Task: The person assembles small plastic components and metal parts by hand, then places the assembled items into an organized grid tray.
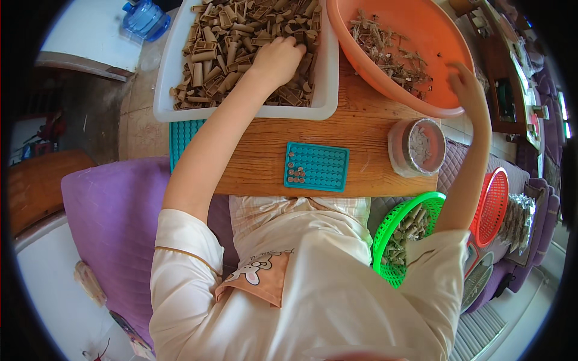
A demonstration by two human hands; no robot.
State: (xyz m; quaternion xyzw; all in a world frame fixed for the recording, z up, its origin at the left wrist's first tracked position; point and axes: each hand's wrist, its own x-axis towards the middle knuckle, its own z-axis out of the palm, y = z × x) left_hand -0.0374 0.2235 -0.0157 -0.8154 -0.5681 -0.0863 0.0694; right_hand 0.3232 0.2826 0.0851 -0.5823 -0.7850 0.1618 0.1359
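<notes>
My left hand (278, 58) reaches into a white tray (328, 90) heaped with brown plastic pieces (229, 42), fingers curled among them; what it holds is hidden. My right hand (465, 84) rests on the near rim of an orange basin (421, 36) that contains brownish scraps (391, 51). Between my arms, a teal grid tray (317, 166) lies on the wooden board (361, 129), with a few small round pieces set in its lower left cells.
A clear round jar (417, 147) with small parts stands right of the grid tray. A green basket (402, 231) of pieces and a red basket (490, 204) sit lower right. Another teal tray (183, 135) pokes out under the white tray. A water jug (144, 18) is far left.
</notes>
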